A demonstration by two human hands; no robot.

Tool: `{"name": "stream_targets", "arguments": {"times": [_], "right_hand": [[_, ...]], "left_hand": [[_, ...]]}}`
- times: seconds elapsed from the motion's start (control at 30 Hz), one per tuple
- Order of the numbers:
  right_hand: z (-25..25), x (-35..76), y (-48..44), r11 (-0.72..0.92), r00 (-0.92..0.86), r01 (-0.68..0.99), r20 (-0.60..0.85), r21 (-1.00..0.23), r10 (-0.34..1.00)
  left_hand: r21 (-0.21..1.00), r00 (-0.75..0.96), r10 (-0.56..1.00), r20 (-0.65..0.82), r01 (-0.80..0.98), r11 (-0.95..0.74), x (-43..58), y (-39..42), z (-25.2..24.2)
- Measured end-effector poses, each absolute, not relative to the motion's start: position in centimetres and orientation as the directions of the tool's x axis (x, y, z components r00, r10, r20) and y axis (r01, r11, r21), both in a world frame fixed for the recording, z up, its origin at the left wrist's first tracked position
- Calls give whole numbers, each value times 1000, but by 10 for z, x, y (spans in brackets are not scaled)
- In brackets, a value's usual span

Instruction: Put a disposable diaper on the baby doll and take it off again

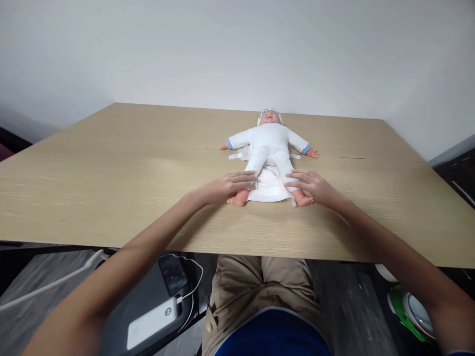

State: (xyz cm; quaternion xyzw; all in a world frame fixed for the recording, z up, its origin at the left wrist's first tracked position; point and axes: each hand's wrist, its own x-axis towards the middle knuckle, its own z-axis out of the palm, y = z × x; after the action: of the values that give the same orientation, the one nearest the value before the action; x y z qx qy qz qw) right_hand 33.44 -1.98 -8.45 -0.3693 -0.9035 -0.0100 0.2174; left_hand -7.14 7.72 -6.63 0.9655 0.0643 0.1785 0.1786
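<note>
A baby doll (269, 141) in a white suit with blue cuffs and a white cap lies on its back on the wooden table (111, 173), arms spread, feet toward me. An open white diaper (267, 189) lies under its hips and between its legs. My left hand (229, 186) rests on the doll's leg on the left side, fingers stretched out toward the diaper's edge. My right hand (310, 186) lies over the doll's other leg, fingers extended and touching the diaper's right edge. Neither hand grips anything that I can see.
The table's near edge runs just above my lap. Under the table at left sit a white power bank (152, 324) with a white cable and a dark phone (173, 273). A green and white object (408, 309) lies on the floor at right.
</note>
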Motion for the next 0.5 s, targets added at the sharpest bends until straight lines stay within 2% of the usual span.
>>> {"name": "stream_targets", "arguments": {"times": [0.17,0.23,0.33,0.43,0.5], "right_hand": [[-69,337,-25,699,-588,613,379,-369,715],[-64,329,-33,663,-553,633,365,-401,749],[-62,304,-51,601,-507,743,339,-294,792],[-68,277,-66,530,-469,839,331,-122,819],[-72,266,-70,474,-424,878,349,-69,836]], "left_hand": [[487,939,242,243,97,-868,-69,71,-53],[524,942,269,203,127,-842,-68,66,-48],[527,923,341,177,204,-825,-63,55,-48],[441,884,399,244,265,-857,-56,42,-60],[375,857,414,306,291,-880,-52,35,-70]]}}
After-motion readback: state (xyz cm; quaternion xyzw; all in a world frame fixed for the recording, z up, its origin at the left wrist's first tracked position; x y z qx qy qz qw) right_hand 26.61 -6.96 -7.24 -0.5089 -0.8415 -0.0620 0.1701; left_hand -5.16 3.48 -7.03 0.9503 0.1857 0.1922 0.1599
